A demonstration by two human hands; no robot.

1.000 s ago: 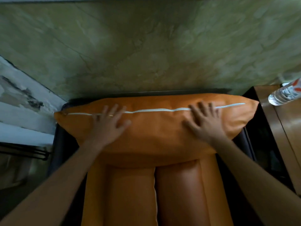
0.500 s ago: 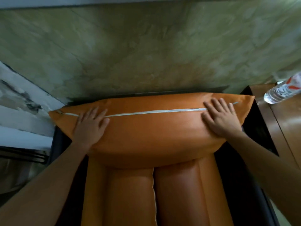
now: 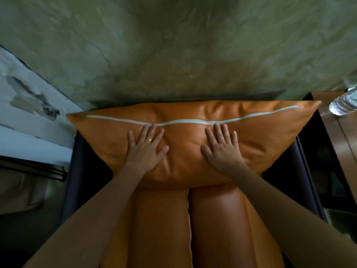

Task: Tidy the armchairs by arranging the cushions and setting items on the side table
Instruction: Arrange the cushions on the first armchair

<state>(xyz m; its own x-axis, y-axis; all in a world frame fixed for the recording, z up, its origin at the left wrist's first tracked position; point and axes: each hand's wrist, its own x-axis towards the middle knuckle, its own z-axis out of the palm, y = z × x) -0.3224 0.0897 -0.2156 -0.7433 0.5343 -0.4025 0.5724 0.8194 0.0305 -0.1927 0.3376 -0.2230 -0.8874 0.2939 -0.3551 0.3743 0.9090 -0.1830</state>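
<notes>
A large orange leather cushion (image 3: 185, 115) with a white piped seam stands across the back of the dark-framed armchair (image 3: 77, 171). My left hand (image 3: 145, 149) lies flat on its middle-left, fingers spread, a ring on one finger. My right hand (image 3: 222, 147) presses flat on its middle-right, and the leather dents between the two. Below, the orange seat cushion (image 3: 212, 219) runs toward me with a white seam down its centre.
A wooden side table (image 3: 340, 132) stands to the right of the chair, with a clear plastic water bottle (image 3: 342, 102) lying on it. A greenish marbled wall rises behind. White panelling and a dark rail sit at the left.
Both hands slid inward from the cushion's outer ends to its middle and now press there. The view shifted slightly.
</notes>
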